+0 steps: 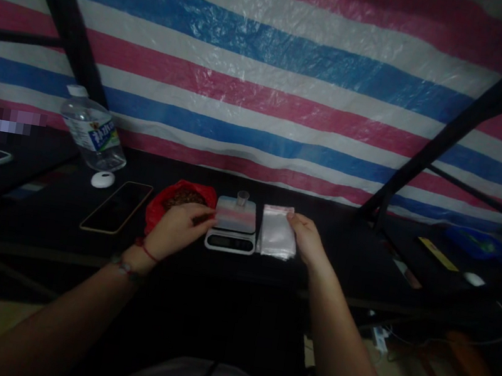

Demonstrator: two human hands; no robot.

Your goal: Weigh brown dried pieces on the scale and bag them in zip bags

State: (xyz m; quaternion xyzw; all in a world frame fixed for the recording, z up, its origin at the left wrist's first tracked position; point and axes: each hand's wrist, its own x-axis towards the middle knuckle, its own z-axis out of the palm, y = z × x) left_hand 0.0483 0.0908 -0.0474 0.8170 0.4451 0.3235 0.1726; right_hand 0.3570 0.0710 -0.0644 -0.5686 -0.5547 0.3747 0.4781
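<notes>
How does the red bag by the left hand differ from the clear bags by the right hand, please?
The red bag is opaque, open and bulging with brown contents; the clear bags are see-through, flat and look empty. The red bag sits left of the scale, the clear bags right of it. Both look like plastic.

Water bottle (92, 132), white round lid (102, 179) beside it, dark phone (117, 206), striped tarp (268, 76) behind
</notes>
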